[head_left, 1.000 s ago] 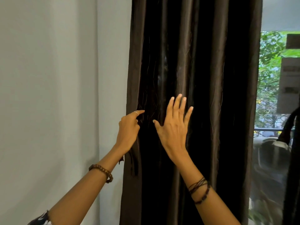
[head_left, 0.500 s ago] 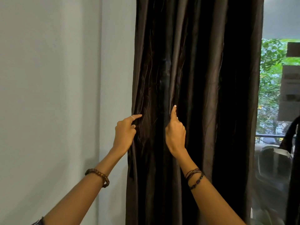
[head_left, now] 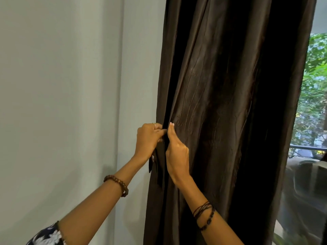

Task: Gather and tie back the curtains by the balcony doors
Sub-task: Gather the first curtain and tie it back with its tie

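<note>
A dark brown curtain (head_left: 221,106) hangs in deep folds from the top of the view to the bottom, bunched beside the wall. My left hand (head_left: 147,138) pinches the curtain's left edge at mid height. My right hand (head_left: 177,152) is closed on a fold right beside it, fingertips tucked into the cloth. The two hands nearly touch. A narrow dark strip of the same cloth (head_left: 152,163) hangs below my left hand; what it is fixed to is hidden.
A pale grey wall (head_left: 70,103) fills the left half, with a vertical corner edge near the curtain. On the right, the balcony door glass (head_left: 311,121) shows green foliage, a railing and a reflection low down.
My right hand has moved left across the curtain, pulling folds with it, and now sits against my left hand. The curtain is more bunched toward the wall. The view has shifted closer.
</note>
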